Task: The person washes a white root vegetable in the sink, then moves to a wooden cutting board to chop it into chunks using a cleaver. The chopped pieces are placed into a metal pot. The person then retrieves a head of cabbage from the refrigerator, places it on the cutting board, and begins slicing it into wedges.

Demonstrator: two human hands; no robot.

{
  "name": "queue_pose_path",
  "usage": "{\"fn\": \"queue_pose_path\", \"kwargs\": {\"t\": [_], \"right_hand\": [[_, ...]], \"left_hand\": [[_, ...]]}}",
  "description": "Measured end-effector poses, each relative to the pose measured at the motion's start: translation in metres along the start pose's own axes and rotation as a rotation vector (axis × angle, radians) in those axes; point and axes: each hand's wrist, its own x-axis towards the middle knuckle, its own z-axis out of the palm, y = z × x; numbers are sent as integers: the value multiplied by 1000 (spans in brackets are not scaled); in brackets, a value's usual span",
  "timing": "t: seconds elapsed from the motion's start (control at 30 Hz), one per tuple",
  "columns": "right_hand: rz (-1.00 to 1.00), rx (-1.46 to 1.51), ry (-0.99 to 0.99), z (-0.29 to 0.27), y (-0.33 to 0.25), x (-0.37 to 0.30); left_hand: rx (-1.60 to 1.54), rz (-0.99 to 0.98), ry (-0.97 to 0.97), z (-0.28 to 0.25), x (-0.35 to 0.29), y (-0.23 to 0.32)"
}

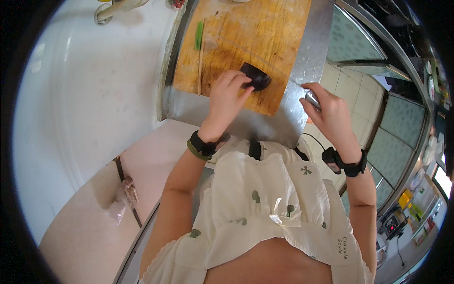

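Observation:
A dark, glossy piece of eggplant [256, 77] lies on the wooden cutting board [265, 28] near its front right corner. The fingers of my left hand [229, 97] are bent over its left side and touch it. My right hand [328, 111], just off the board's right edge, is closed around the metal handle of a knife [312, 98]. Its blade seems to reach over the board as a faint line beyond the eggplant, hard to make out. A short green stalk [198, 36] and a thin light stick [201, 66] lie along the board's left side.
The board rests on a steel counter [302, 75] with water drops on its right. A white wall or panel [94, 85] stands to the left. On the right are pale-fronted cabinets [352, 38] and a tiled floor [352, 85]. A plastic bag [120, 203] sits at lower left.

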Motion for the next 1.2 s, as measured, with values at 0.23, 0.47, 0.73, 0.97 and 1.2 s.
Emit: {"fn": "queue_pose_path", "kwargs": {"t": [0.23, 0.47, 0.73, 0.97, 1.2], "right_hand": [[1, -3, -91, 4, -16, -22], [45, 9, -92, 5, -19, -26], [38, -4, -121, -4, -18, -28], [14, -27, -152, -11, -19, -25], [71, 8, -191, -14, -21, -24]], "left_hand": [[10, 170, -22, -2, 4, 1], [-26, 170, -47, 5, 6, -8], [-18, 180, -69, 8, 5, -13], [10, 174, -80, 5, 5, -11], [-19, 145, -95, 5, 6, -10]]}}
